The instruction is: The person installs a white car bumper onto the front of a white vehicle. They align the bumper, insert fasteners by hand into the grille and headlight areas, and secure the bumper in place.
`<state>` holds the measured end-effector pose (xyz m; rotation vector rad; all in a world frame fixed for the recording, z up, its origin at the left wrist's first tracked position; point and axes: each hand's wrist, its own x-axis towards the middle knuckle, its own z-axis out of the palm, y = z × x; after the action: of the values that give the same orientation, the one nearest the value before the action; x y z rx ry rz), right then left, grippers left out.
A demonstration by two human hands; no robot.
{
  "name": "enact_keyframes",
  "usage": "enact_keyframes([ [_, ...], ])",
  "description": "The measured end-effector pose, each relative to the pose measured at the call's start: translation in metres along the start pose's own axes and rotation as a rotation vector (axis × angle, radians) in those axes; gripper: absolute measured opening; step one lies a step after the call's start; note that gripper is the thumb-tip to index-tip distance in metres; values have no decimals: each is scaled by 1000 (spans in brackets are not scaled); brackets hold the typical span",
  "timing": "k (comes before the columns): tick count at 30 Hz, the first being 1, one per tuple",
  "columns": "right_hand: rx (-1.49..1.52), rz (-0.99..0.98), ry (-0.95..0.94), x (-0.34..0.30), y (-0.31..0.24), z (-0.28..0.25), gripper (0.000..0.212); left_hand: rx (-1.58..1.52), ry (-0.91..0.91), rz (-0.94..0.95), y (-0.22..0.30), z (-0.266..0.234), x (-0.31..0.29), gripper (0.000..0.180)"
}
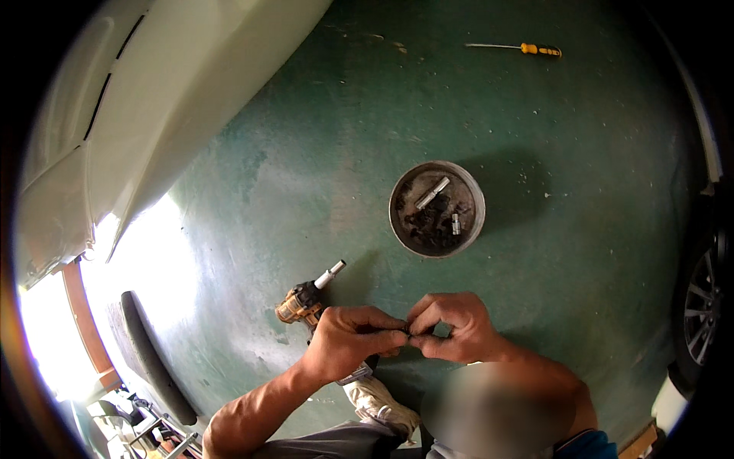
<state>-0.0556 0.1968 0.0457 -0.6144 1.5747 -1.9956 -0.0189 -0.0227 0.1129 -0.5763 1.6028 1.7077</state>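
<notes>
- Left hand (pixel 348 336) and right hand (pixel 451 325) meet fingertip to fingertip low in the frame, roughly 6 o'clock from the round tin.
- Between them sits a small dark part (pixel 410 334), pinched from both sides. It is mostly hidden by the fingers; only a dark sliver shows, so shape and finish cannot be told.
- Left fingers are curled narrow, thumb and forefinger tips closed on the part. Right fingers are likewise curled in tight, thumb under, forefinger over, gripping the same piece.
- Cordless power driver (pixel 310 302) lies on the floor just under and at 10 o'clock from the left hand: black body, yellow-orange collar, silver socket at its tip pointing toward 1 o'clock. The left hand covers its rear end.
- Round metal tin (pixel 436 208) stands on the floor at 12 o'clock from the hands, well apart. It has a grey rim and a dark, grimy inside holding a silver socket (pixel 432 193), another short silver piece and a heap of dark small fasteners.
- Yellow-handled screwdriver (pixel 516 49) lies far off at 12 to 1 o'clock, flat on the floor.
- Green painted floor (pixel 306 153), scuffed and worn.
- White car body panel (pixel 153 92) fills 10 to 11 o'clock.
- Car wheel (pixel 699 314) with an alloy rim sits at the 3 o'clock edge.
</notes>
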Motion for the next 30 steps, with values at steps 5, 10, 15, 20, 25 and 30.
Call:
enact_keyframes([
  [5, -54, 132, -8, -2, 2, 1, 16, -145, -6, -171, -4, -5, 4, 22],
  [10, 515, 481, 110, -13, 21, 6, 12, 303, 54, 216, -6, 1, 0, 20],
  [15, 815, 568, 114, -14, 30, 10, 14, 338, 41, 287, -16, -4, 0, 17],
  [20, 788, 553, 153, -15, 32, 15, 14, 271, 48, 119, -9, -4, 2, 22],
  [25, 686, 541, 157, -11, 31, 15, 13, 89, 83, 62, -18, -7, 7, 23],
  [30, 665, 527, 186, -7, 28, 20, 12, 19, 56, -25, -18, -14, 8, 19],
])
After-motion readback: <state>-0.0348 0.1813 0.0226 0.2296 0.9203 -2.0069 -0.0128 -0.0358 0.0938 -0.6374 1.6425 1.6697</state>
